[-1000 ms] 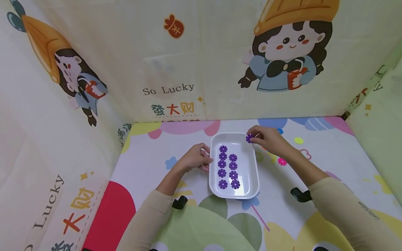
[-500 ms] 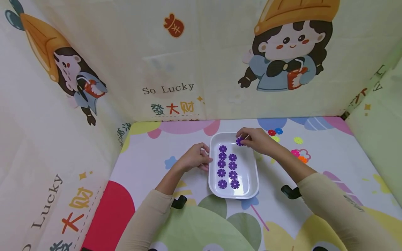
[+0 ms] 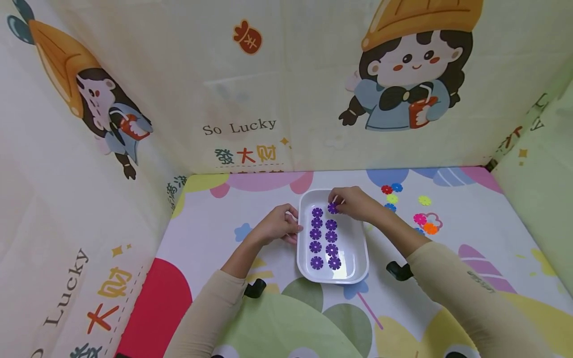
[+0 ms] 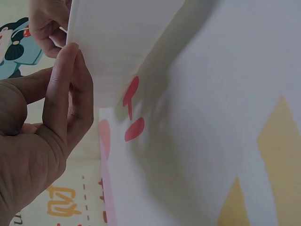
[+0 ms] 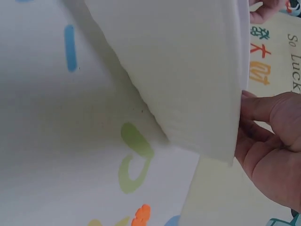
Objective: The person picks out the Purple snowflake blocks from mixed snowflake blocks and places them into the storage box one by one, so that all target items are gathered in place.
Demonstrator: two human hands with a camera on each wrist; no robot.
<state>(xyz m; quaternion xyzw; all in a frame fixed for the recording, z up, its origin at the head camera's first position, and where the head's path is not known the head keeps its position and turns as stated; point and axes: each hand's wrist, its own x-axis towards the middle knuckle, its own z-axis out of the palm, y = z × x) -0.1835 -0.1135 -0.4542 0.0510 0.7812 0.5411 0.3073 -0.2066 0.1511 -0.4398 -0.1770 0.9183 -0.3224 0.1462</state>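
A white rectangular tray [image 3: 353, 248] stands on the table with two columns of purple snowflake discs [image 3: 315, 233] lying in it. At the tray's left rim, my left hand [image 3: 277, 224] pinches the edge between thumb and fingers; the left wrist view shows the fingertips [image 4: 71, 49] right at that rim. Over the far part of the tray, my right hand [image 3: 358, 205] pinches another purple snowflake disc [image 3: 332, 208] just beyond the shorter right column. In the right wrist view the tray wall [image 5: 188, 84] hides the right fingertips and the disc.
Loose snowflake discs lie right of the tray: a red disc [image 3: 387, 189], a pink disc [image 3: 420, 219], an orange disc [image 3: 430, 228] and several blue and yellow ones. A printed cloth wall [image 3: 313, 99] rises behind the table [image 3: 224, 219].
My right hand has moved left from above the tray's right rim to the top of the right column, carrying the purple snowflake disc lower into the tray. The left hand has stayed at the rim.
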